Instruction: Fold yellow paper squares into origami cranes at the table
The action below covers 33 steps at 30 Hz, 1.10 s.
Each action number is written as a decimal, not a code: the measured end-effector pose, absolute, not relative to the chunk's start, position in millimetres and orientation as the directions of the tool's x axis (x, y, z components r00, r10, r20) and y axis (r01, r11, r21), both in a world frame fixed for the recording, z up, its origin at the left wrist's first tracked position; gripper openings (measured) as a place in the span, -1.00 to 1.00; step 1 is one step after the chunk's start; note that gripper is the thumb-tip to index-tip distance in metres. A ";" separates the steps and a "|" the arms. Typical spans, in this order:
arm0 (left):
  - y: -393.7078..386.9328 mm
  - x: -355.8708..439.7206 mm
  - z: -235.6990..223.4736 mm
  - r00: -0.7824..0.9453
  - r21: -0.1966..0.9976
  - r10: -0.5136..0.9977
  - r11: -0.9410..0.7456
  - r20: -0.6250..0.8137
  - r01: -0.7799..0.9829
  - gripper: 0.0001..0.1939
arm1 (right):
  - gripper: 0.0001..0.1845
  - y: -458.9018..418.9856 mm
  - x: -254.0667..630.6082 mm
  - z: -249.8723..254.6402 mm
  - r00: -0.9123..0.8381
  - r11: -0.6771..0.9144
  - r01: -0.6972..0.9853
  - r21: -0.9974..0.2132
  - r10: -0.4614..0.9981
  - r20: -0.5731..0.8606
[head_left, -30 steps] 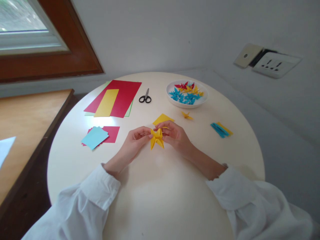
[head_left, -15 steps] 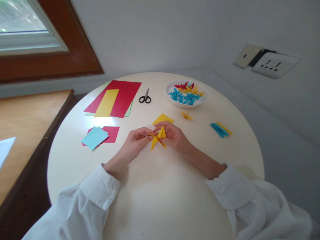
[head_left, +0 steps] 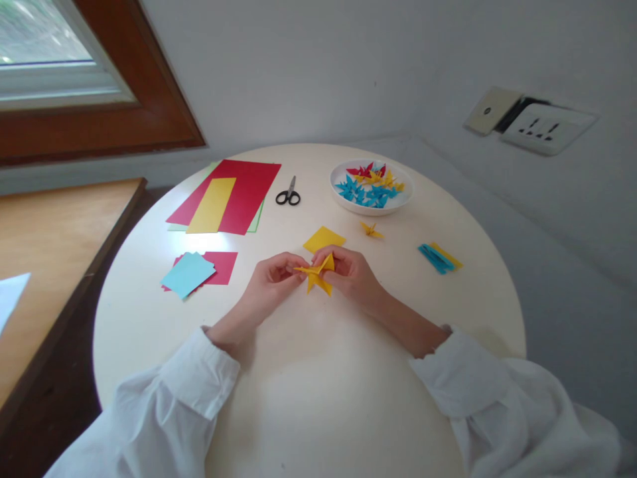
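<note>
Between my two hands is a yellow origami flower [head_left: 319, 279] with pointed petals spread outward, held a little above the white table. My left hand [head_left: 277, 277] pinches a petal tip on its left side. The fingers of my right hand [head_left: 350, 273] are closed on the petals at its right, and they hide part of the paper. Just beyond my fingers lies a yellow paper square [head_left: 324, 239]. A small finished-looking yellow paper flower [head_left: 371, 230] rests on the table farther right.
A white dish [head_left: 372, 211] of red, yellow and blue paper flowers stands at the back. Scissors [head_left: 288, 194] lie left of it, near red and yellow sheets [head_left: 249, 196]. Light blue squares [head_left: 190, 274] are at left; blue folded strips [head_left: 436, 259] lie at right.
The yellow flower has turned and tilted between my fingers, its right petal now leaning farther right. My right hand has shifted slightly, while both hands keep hold of it.
</note>
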<state>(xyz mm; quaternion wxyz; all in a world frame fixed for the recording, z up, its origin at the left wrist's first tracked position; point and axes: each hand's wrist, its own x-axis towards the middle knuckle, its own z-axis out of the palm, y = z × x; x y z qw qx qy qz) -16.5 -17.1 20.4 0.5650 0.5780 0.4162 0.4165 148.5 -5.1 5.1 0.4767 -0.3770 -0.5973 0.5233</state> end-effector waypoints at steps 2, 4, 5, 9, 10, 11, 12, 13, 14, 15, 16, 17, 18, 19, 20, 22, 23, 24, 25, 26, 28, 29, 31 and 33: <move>-17.9 -15.5 21.9 0.308 1.000 0.951 -0.021 0.013 0.022 -0.83 | -0.87 -4.5 148.6 4.6 -0.241 0.173 -0.034 -0.984 0.954 0.176; -18.5 -14.5 23.0 0.300 0.999 0.954 -0.027 0.016 0.031 -0.81 | -0.88 -3.7 148.8 4.0 -0.230 0.186 -0.023 -0.982 0.955 0.186; -18.7 -14.1 23.2 0.293 0.999 0.956 -0.028 0.015 0.039 -0.80 | -0.88 -3.3 148.8 3.8 -0.228 0.191 -0.021 -0.981 0.955 0.191; -18.8 -12.8 23.7 0.263 0.997 0.965 -0.033 0.014 0.070 -0.78 | -0.88 -2.3 148.6 3.0 -0.218 0.192 -0.022 -0.981 0.957 0.192; -18.7 -12.6 23.8 0.260 0.997 0.966 -0.033 0.013 0.075 -0.78 | -0.88 -2.2 148.4 2.8 -0.215 0.192 -0.025 -0.981 0.957 0.193; -18.7 -12.4 23.9 0.259 0.996 0.966 -0.033 0.012 0.079 -0.78 | -0.88 -2.2 148.3 2.6 -0.214 0.192 -0.028 -0.981 0.958 0.193; -18.7 -12.2 24.1 0.257 0.996 0.966 -0.033 0.011 0.081 -0.79 | -0.89 -2.3 148.2 2.5 -0.211 0.192 -0.030 -0.981 0.958 0.194; -18.6 -12.2 24.2 0.254 0.996 0.967 -0.033 0.010 0.085 -0.80 | -0.89 -2.4 148.2 2.4 -0.208 0.192 -0.031 -0.981 0.959 0.194; -18.4 -12.2 24.2 0.247 0.995 0.969 -0.033 0.010 0.089 -0.81 | -0.89 -2.5 148.2 2.3 -0.204 0.191 -0.028 -0.981 0.960 0.192; -18.2 -12.4 23.9 0.240 0.995 0.971 -0.033 0.010 0.094 -0.82 | -0.90 -2.7 148.2 2.3 -0.200 0.189 -0.021 -0.982 0.961 0.189; -17.9 -12.6 23.3 0.237 0.994 0.971 -0.031 0.006 0.100 -0.82 | -0.90 -2.9 148.3 2.3 -0.196 0.187 -0.015 -0.982 0.963 0.187; -17.6 -12.8 22.4 0.245 0.995 0.970 -0.023 -0.002 0.099 -0.83 | -0.91 -3.0 148.3 2.4 -0.191 0.187 -0.011 -0.982 0.964 0.185; -17.3 -13.1 21.2 0.265 0.996 0.964 -0.009 -0.015 0.088 -0.83 | -0.91 -3.1 148.5 2.4 -0.185 0.188 -0.009 -0.982 0.965 0.186; -16.9 -13.4 19.8 0.293 0.998 0.955 0.014 -0.032 0.063 -0.82 | -0.92 -3.0 148.6 2.4 -0.178 0.191 -0.007 -0.982 0.966 0.189; -16.6 -13.6 18.3 0.324 0.999 0.945 0.046 -0.052 0.028 -0.82 | -0.92 -2.9 148.8 2.3 -0.172 0.197 -0.006 -0.980 0.965 0.196; -16.0 -13.7 15.7 0.370 0.992 0.925 0.116 -0.088 -0.054 -0.81 | -0.92 -2.3 149.2 1.7 -0.166 0.219 0.000 -0.976 0.962 0.216; -15.9 -13.7 14.9 0.379 0.986 0.920 0.141 -0.099 -0.086 -0.81 | -0.92 -2.0 149.5 1.1 -0.168 0.230 0.007 -0.973 0.960 0.226; -15.7 -13.6 14.5 0.377 0.982 0.920 0.157 -0.106 -0.107 -0.81 | -0.91 -1.7 149.7 0.3 -0.174 0.242 0.014 -0.970 0.956 0.236; -15.6 -13.4 14.5 0.370 0.979 0.922 0.163 -0.109 -0.119 -0.80 | -0.91 -1.4 149.9 -0.7 -0.182 0.255 0.026 -0.967 0.952 0.246; -15.5 -13.3 14.8 0.362 0.979 0.926 0.162 -0.108 -0.121 -0.80 | -0.90 -1.3 150.1 -1.7 -0.189 0.270 0.044 -0.962 0.948 0.257; -15.1 -13.4 15.2 0.342 0.984 0.934 0.146 -0.104 -0.101 -0.78 | -0.87 -1.5 150.3 -3.8 -0.194 0.315 0.097 -0.944 0.936 0.292; -14.7 -13.6 15.0 0.328 0.987 0.940 0.135 -0.099 -0.088 -0.77 | -0.87 -1.7 150.3 -4.7 -0.192 0.352 0.129 -0.927 0.926 0.325; -13.6 -14.2 13.5 0.296 0.992 0.952 0.107 -0.083 -0.067 -0.76 | -0.86 -2.2 150.1 -5.5 -0.188 0.442 0.193 -0.876 0.893 0.409; -12.3 -15.1 10.7 0.255 0.995 0.965 0.084 -0.067 -0.054 -0.75 | -0.85 -2.9 149.9 -4.8 -0.190 0.524 0.246 -0.815 0.851 0.490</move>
